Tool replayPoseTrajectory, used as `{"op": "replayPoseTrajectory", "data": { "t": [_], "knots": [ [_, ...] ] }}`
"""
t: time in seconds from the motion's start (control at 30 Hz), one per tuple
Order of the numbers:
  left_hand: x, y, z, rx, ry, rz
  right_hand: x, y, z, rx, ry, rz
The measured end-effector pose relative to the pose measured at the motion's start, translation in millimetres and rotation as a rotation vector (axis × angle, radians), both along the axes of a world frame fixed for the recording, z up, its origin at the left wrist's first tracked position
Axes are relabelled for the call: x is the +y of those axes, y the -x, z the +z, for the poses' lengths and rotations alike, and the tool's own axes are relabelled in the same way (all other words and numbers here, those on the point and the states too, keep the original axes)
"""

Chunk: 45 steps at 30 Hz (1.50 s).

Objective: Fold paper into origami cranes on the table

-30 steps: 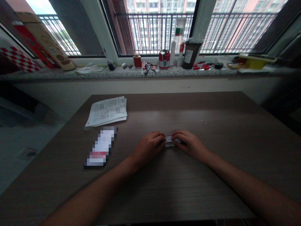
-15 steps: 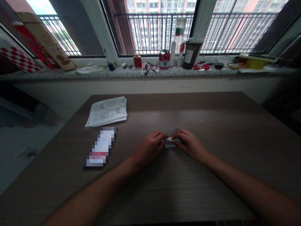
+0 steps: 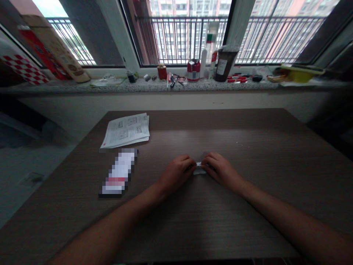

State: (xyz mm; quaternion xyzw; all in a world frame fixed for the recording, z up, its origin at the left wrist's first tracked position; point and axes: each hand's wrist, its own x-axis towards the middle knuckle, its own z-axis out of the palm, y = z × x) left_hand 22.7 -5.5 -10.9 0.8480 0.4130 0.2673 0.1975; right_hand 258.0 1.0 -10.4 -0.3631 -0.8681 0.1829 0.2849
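A small piece of white paper point(image 3: 199, 171) lies low over the middle of the table, mostly covered by my fingers. My left hand point(image 3: 178, 170) pinches its left end, fingertips bent together. From the other side, my right hand point(image 3: 219, 167) grips the right end between thumb and fingers. The hands are a short gap apart, and a pale strip of the paper shows between them. How the paper is folded under the fingertips is hidden.
Left of my hands lies a phone with a blurred-out screen point(image 3: 119, 173). Behind it are printed sheets point(image 3: 127, 129) on the wooden table point(image 3: 220, 224). Along the windowsill point(image 3: 149, 86) stand a red can point(image 3: 193, 70), a dark cup point(image 3: 224, 64), a bottle and small tools.
Both hands stay almost in place at the paper. The fingers have shifted slightly, and a little less of the paper's lower part shows. The view has moved marginally.
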Motion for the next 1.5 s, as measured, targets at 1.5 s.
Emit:
{"op": "replayPoseTrajectory", "data": {
  "t": [1.5],
  "knots": [
    [3,17,9.6,0.125,-0.009,-0.152,10,-23,3.6,0.017,0.06,-0.011]
  ]
}}
